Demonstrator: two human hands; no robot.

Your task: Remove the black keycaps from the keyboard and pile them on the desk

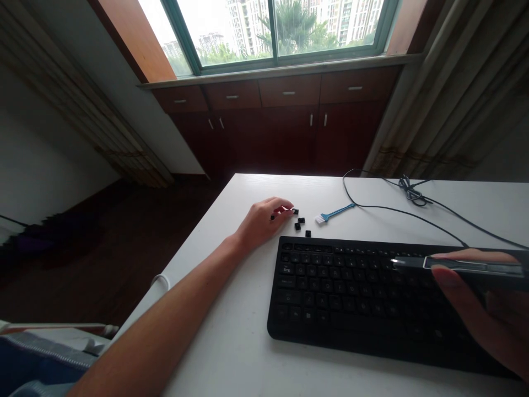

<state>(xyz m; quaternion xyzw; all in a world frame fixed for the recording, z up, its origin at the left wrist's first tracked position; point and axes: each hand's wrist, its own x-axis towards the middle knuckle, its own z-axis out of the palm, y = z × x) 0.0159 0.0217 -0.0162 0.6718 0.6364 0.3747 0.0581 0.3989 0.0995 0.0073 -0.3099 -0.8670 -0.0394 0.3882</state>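
Keycaps (300, 221), small square black plastic pieces, lie loose on the smooth white bench (231, 342): three sit just beyond the left hand's fingertips, and a fourth is pinched at the tips of the left hand (264, 220), whose fingers are closed together on it while the palm rests flat on the bench. Just right of those fingers lies one slim blue brush (334, 213) with a white bristle head, and nearer the person one flat black keyboard (355, 298) with matte low keys stretches across the bench. The right hand (483, 309) hovers over the keyboard's right end, its fingers wrapped firmly around a dark, glossy, pen-shaped tool (454, 266) with a metallic tip pointing left over the keys. Thin black cable (397, 209) loops across the bench beyond the right fingers.
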